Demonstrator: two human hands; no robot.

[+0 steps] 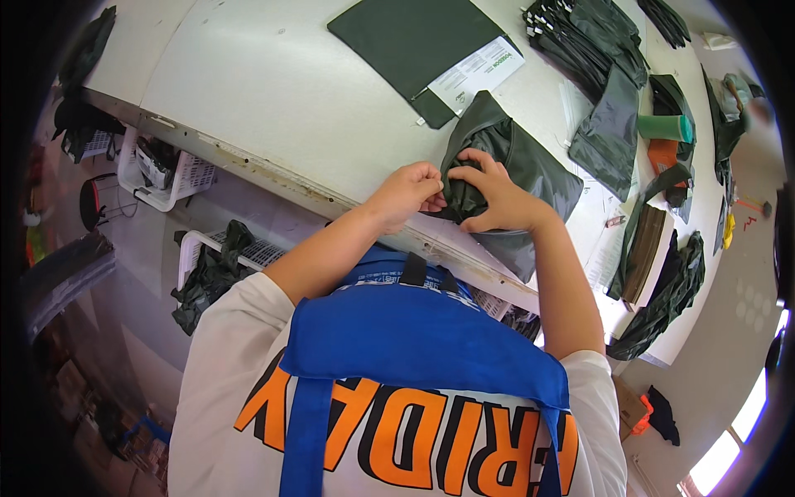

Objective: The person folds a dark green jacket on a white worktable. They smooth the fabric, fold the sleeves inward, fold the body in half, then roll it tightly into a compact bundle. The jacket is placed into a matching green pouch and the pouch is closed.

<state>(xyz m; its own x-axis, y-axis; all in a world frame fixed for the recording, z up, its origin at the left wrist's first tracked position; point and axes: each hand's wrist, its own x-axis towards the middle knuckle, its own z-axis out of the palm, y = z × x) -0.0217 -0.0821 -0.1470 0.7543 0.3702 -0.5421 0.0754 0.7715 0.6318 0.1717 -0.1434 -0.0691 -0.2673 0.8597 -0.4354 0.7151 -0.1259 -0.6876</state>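
A dark green, glossy fabric pouch (542,170) lies crumpled at the table's front edge, one corner hanging over it. My left hand (411,195) is closed in a pinch at the pouch's left edge; what lies between the fingertips is mostly hidden. Over the folds at the pouch's opening rests my right hand (503,197), its thumb and fingers curved and spread apart, touching the fabric. Just beyond the pouch is a flat dark green fabric piece (406,50) with a white printed card (476,76) on its near right corner.
The white table (248,74) carries a stack of dark green pouches (592,50), a green cylinder (662,127) and brown cardboard (648,257) to the right. White plastic baskets (189,178) with dark fabric stand below the table's edge. A crumpled dark fabric (662,306) overhangs the right side.
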